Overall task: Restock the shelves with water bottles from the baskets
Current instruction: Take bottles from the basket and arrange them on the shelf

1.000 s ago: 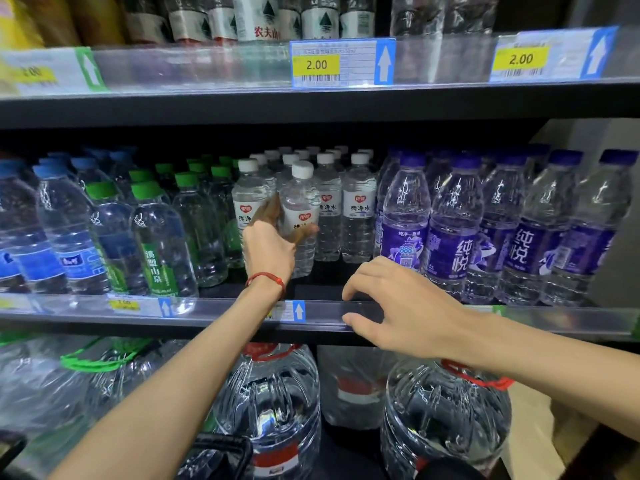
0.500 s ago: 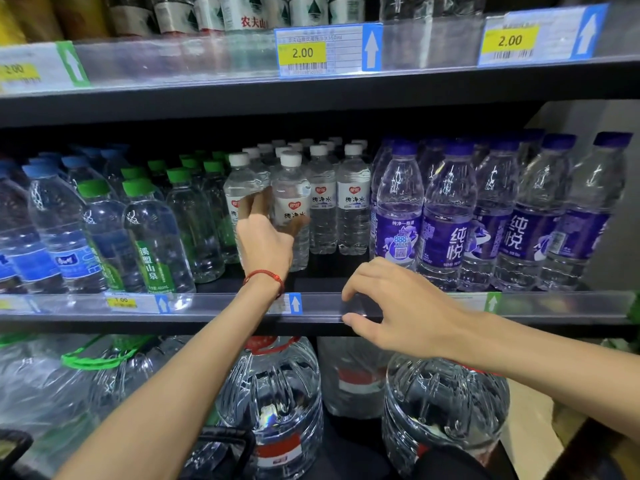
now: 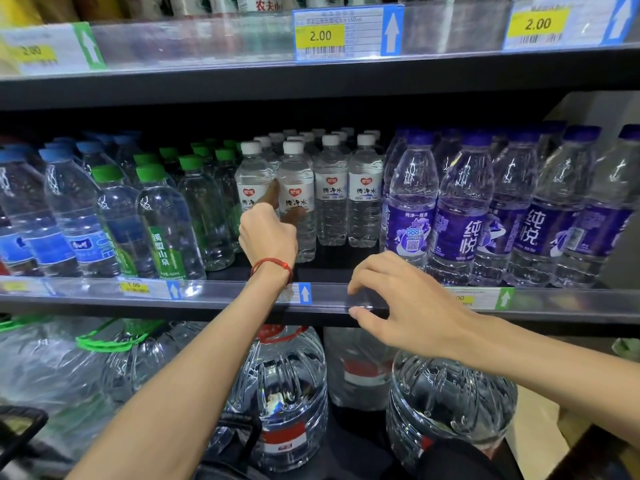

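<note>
Frame centre: left hand point(image 3: 268, 237) grips white-capped bottle point(image 3: 296, 178), apparently seating it at the front of its row on the middle shelf point(image 3: 341, 263). Right hand point(image 3: 398, 306) clasps shelf rail point(image 3: 214, 294), seemingly for bracing.

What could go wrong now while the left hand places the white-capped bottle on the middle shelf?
The left hand grips the white-capped bottle tight beside a neighbouring bottle; a push could topple it into the row. The right hand holds the shelf rail, so it may not catch a fall.
</note>
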Demonstrator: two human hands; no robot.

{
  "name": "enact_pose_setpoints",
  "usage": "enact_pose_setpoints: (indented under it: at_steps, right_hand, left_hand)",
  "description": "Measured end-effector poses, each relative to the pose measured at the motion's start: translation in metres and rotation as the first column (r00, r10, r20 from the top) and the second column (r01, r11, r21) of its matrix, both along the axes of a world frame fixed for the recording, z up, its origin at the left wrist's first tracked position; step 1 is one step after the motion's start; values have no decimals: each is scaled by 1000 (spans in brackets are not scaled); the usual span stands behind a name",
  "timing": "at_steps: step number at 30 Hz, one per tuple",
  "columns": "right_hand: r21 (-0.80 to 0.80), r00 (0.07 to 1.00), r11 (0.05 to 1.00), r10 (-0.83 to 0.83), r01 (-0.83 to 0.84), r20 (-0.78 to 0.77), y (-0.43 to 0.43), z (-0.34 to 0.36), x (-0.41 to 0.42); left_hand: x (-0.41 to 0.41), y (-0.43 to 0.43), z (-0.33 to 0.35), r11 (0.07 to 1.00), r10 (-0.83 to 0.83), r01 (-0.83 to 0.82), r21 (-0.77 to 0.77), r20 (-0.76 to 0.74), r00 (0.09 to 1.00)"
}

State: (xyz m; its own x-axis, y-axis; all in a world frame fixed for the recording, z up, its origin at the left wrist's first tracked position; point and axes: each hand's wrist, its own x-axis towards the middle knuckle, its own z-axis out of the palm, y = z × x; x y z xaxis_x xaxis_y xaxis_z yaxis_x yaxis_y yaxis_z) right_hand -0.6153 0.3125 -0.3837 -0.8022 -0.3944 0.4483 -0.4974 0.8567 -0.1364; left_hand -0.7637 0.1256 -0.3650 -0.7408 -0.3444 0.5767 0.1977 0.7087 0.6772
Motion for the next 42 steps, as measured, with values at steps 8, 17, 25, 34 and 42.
enact_pose_setpoints:
  at_steps: [8,17,25,34,42]
  right_hand:
    - [-12,987,1000,-8,6,-163,-16,2,4]
    - [66,965,997,63,-48,-254,-64,-11,8]
    - [90,939,971,238,-222,-248,-119,-53,7]
    - [98,896,903,428,-419,-117,-193,-139,19]
    - [79,816,815,563,-574,131,-228,-203,51]
  left_hand:
    - [25,-9,7,995,-96,96,-7,-209,973]
    - [110,-86,2,821,-301,167,-546,-165,939]
    - [181,-160,-62,442,-56,149,-885,139,989]
    - [255,-212,-140,408,160,227,-884,314,936]
    - [312,-249,-207,493,331,271,-827,466,820]
